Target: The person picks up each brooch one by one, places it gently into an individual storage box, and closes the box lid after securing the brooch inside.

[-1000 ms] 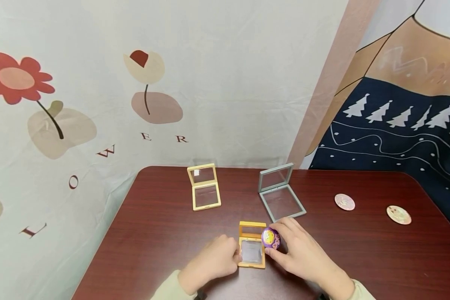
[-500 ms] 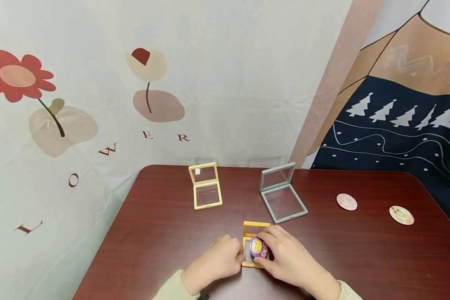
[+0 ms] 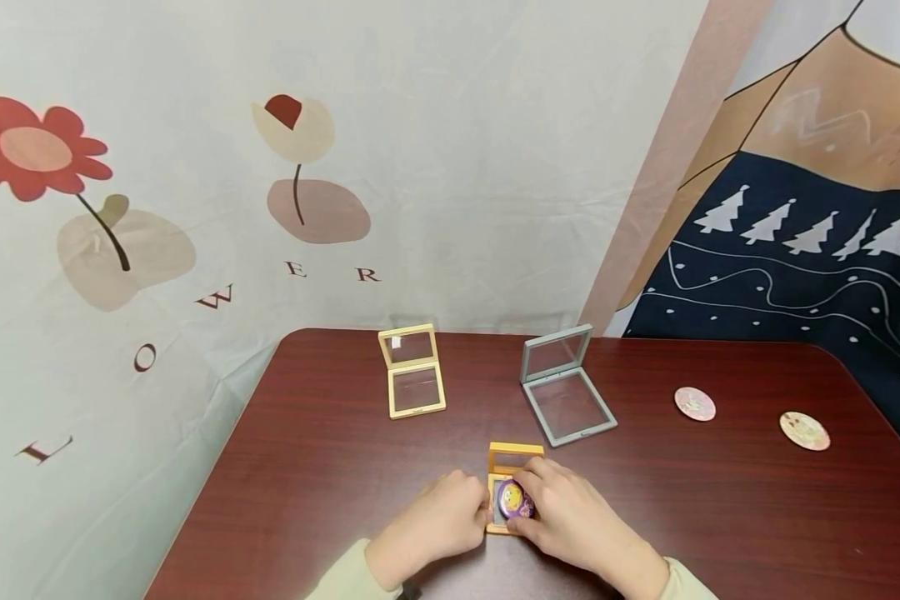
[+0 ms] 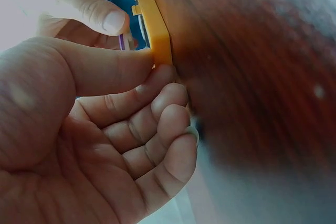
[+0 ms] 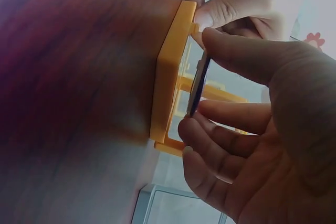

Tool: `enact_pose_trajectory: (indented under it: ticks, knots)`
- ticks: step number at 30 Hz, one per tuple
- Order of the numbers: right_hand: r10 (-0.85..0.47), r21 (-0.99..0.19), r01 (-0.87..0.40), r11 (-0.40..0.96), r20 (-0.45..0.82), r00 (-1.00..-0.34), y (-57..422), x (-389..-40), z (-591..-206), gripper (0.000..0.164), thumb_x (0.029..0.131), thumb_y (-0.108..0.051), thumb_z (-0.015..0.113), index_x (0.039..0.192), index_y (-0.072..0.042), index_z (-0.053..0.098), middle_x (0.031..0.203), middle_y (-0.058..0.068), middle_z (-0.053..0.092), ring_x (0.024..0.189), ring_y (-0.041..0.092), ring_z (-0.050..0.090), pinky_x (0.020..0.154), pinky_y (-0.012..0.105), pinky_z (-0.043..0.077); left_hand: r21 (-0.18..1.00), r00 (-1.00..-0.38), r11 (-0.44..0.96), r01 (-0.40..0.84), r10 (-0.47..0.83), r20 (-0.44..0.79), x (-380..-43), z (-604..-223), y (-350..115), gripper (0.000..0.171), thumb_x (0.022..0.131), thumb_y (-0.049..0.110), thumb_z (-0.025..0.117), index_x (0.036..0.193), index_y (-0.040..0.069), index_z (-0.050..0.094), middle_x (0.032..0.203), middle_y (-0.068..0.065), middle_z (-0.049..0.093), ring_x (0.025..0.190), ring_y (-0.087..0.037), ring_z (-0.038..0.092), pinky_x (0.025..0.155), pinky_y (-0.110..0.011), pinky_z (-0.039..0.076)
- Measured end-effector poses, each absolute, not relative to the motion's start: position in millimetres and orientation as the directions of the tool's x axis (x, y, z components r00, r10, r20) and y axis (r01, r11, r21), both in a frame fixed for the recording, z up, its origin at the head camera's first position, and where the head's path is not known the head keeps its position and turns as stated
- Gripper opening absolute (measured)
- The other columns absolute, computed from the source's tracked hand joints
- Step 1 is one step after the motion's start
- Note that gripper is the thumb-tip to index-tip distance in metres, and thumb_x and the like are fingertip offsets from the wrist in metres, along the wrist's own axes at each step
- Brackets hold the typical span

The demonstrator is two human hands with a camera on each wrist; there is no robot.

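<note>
A small orange hinged display frame (image 3: 516,449) stands open on the table, its lid raised at the back. My left hand (image 3: 446,515) pinches its left edge between thumb and forefinger; the other fingers are curled, as the left wrist view shows. My right hand (image 3: 581,521) holds a round purple button badge (image 3: 512,500) with a yellow figure by its rim, thumb at the near side and fingers at the far side. In the right wrist view the badge (image 5: 199,85) appears edge-on, close over the clear film in the frame's base (image 5: 170,72).
Behind the hands, a pale yellow hinged frame (image 3: 417,412) and a larger grey one (image 3: 583,434) stand open on the dark red table (image 3: 307,467). Two round badges lie to the right, a pink one (image 3: 694,403) and a cream one (image 3: 805,431). A printed cloth (image 3: 457,167) hangs behind.
My right hand has carried the purple badge leftward, from beside the orange frame's right edge to over its base. My left hand has kept its grip on the frame's left edge.
</note>
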State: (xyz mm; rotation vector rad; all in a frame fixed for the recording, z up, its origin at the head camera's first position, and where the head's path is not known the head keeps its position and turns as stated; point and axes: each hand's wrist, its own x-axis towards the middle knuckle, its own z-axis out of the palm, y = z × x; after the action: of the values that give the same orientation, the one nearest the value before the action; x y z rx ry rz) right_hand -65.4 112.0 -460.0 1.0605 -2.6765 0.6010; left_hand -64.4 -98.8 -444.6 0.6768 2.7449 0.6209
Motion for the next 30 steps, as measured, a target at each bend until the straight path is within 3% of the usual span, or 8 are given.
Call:
enact_pose_trajectory:
  ticks: [20,24,30]
  knots:
    - [-0.635,-0.259,-0.699,0.667,0.293,-0.715,114,-66,-457,0.037,0.079,-0.031,0.090,0.105,-0.010,0.075,0.102,-0.004,0.067,0.089,0.012,0.063,0.074,0.034,0.055,0.466,-0.859,0.793,0.392,0.498,-0.124,-63,-445,-99,0.039,0.090,0.011,0.075,0.059,0.020,0.054,0.056,0.012,0.043,0.051,-0.004,0.038,0.047,-0.023,0.036]
    - [-0.622,-0.268,-0.708,0.653,0.343,-0.704,120,-68,-447,0.028,0.082,-0.025,0.088,0.101,-0.010,0.075,0.097,-0.004,0.069,0.087,0.011,0.064,0.073,0.034,0.055,0.465,-0.855,0.790,0.400,0.504,-0.121,-63,-445,-99,0.040,0.091,0.012,0.075,0.059,0.020,0.054,0.055,0.012,0.042,0.050,-0.003,0.038,0.047,-0.022,0.035]
    - [-0.521,-0.320,-0.687,0.652,0.469,-0.713,131,-77,-434,0.015,0.083,-0.013,0.086,0.090,-0.016,0.074,0.083,-0.013,0.061,0.072,0.001,0.052,0.060,0.024,0.048,0.476,-0.856,0.789,0.389,0.501,-0.130,-62,-444,-99,0.038,0.091,0.012,0.076,0.060,0.020,0.057,0.055,0.012,0.044,0.049,-0.003,0.038,0.048,-0.022,0.037]
